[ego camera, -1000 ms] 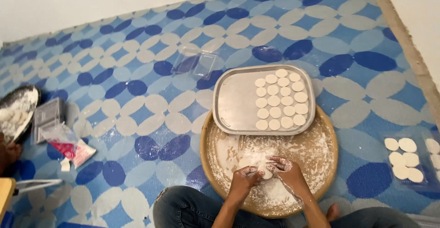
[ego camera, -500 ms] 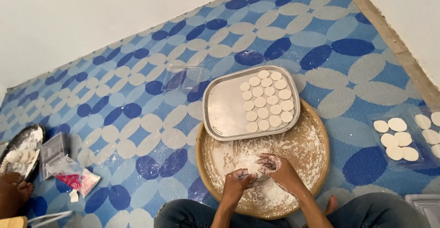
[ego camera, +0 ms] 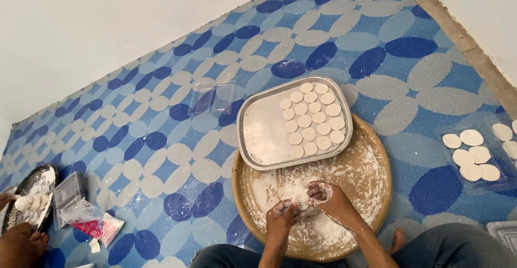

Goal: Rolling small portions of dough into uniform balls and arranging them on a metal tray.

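Seen from the head camera, a person is sitting on a floor mat (ego camera: 161, 138) patterned with blue and pale petal shapes. A round wooden board (ego camera: 371, 165), dusted white with flour, is lying in front of their knees. Both hands are meeting over its middle: the left hand (ego camera: 283, 214) and the right hand (ego camera: 328, 198), floury and curled, are pinching a small lump of soft white dough (ego camera: 299, 197) between the fingertips, wrists bent inward. A rectangular metal tray (ego camera: 264, 133) is resting on the board's far edge, holding rows of flat round dough discs (ego camera: 312, 120). To the right, a clear plastic tray (ego camera: 487, 138) is holding more discs. At far left, another person's foot (ego camera: 21, 244) is lying beside a dark floured plate (ego camera: 40, 182).
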